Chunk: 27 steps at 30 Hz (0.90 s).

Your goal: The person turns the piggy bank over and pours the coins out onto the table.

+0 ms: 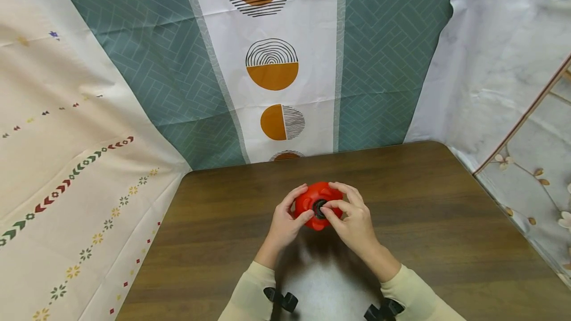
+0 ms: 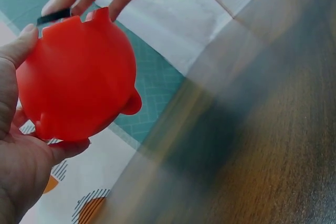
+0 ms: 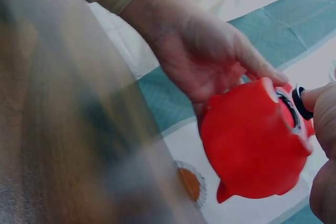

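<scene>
L hand (image 1: 284, 222) holds red obj (image 2: 84, 77), R hand (image 1: 355, 221) pinches blk cap (image 3: 300, 104)

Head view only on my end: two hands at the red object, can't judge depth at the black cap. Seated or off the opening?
Observer: Off. The right wrist view shows a gap between the black cap, pinched by the right hand, and the opening.

Operator: Copy. Is the red object resting on the table?

Observer: No, it's held up. In the left wrist view the left hand grips it, and teal cloth shows between it and the table.
</scene>
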{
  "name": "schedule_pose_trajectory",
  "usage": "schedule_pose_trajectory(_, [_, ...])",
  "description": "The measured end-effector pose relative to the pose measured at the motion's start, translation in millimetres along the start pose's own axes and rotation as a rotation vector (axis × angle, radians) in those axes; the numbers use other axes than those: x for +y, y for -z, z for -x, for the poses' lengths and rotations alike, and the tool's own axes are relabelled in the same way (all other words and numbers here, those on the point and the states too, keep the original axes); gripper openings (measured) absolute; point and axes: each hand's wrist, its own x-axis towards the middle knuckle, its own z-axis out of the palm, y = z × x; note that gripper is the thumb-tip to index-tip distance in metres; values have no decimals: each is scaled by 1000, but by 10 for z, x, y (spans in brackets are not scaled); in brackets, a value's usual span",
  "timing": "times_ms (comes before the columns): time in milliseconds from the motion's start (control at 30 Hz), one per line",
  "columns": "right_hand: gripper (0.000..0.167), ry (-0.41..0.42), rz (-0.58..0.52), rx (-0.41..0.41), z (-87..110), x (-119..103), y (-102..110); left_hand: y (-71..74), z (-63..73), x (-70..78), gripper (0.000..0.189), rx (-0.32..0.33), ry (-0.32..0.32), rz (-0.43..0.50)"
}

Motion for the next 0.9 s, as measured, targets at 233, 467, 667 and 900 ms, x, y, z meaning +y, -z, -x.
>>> schedule_pose_trajectory(233, [12, 10, -2, 60, -18, 19, 222, 8, 11, -36, 51, 34, -5, 43])
schedule_pose_trajectory(467, [12, -37, 58, 59, 24, 140, 484, 19, 17, 37, 48, 79, 29, 66])
schedule_pose_trajectory(667, [15, -45, 120, 68, 76, 267, 672, 32, 29, 42, 46, 86, 39, 63])
schedule_pose_trajectory(900, [16, -108, 174, 20, 159, 440, 935, 59, 41, 59, 45, 107, 51, 83])
